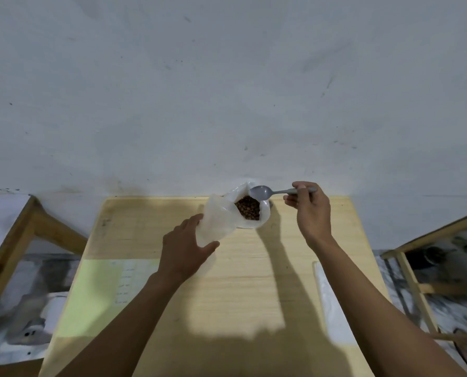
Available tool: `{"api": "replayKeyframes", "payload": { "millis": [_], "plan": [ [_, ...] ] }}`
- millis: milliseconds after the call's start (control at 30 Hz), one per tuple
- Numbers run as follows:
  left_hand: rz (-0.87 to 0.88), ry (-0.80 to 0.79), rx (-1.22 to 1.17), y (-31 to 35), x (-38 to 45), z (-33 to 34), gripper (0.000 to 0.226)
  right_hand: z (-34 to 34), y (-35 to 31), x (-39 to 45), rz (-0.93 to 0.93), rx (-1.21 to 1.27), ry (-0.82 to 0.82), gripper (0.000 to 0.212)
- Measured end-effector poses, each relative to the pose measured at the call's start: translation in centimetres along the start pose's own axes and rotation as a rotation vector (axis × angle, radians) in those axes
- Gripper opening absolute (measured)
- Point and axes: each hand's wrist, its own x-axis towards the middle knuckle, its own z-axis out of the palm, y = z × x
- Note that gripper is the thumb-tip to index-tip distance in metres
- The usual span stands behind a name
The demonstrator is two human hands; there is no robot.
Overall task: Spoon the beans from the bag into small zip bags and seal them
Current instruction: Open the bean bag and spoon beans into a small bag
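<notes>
Spoon point(265, 192) held level over the open bag point(243, 213) of beans point(248, 211), far edge of the tabletop point(226, 281).
The spoon's long axis runs left to right, bowl pointing left over the bag's mouth; whether it carries beans is hard to tell. The right hand point(309, 210) pinches its handle in curled fingers. The left hand point(186, 251) grips a small clear zip bag point(213, 227), fingers partly hidden behind the plastic.

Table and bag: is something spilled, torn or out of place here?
Nothing stands out. The beans sit inside the open bag, the spoon looks empty, and no spill shows on the table.
</notes>
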Motion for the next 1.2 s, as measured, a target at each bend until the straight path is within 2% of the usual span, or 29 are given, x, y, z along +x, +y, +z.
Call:
{"api": "replayKeyframes", "payload": {
  "millis": [167,300,467,567,800,1033,1200],
  "plan": [
    [-0.018,0.004,0.023,-0.4,0.7,-0.1,0.077,2.5,2.4,-0.9,-0.232,-0.362,-0.162,0.024],
    [-0.033,0.006,0.029,-0.8,1.0,-0.1,0.076,3.6,5.0,-1.6,-0.299,-0.441,-0.206,0.028],
    [-0.046,0.01,0.038,-1.4,1.1,-0.1,0.075,5.0,7.2,-2.5,-0.122,-0.308,-0.055,0.026],
    [-0.058,0.004,0.039,-1.6,1.0,0.0,0.075,5.8,7.5,-2.3,0.092,-0.223,0.033,0.026],
    [-0.065,-0.018,0.058,-1.7,1.0,0.5,0.076,6.2,7.9,-0.9,0.441,-0.075,0.052,0.027],
    [-0.061,-0.033,0.056,-1.9,0.9,0.9,0.075,4.0,6.4,-0.6,0.479,0.059,0.134,0.026],
    [-0.025,-0.072,0.058,-1.6,0.9,1.6,0.075,2.1,3.8,-1.1,0.437,0.127,0.152,0.025]
  ]
}}
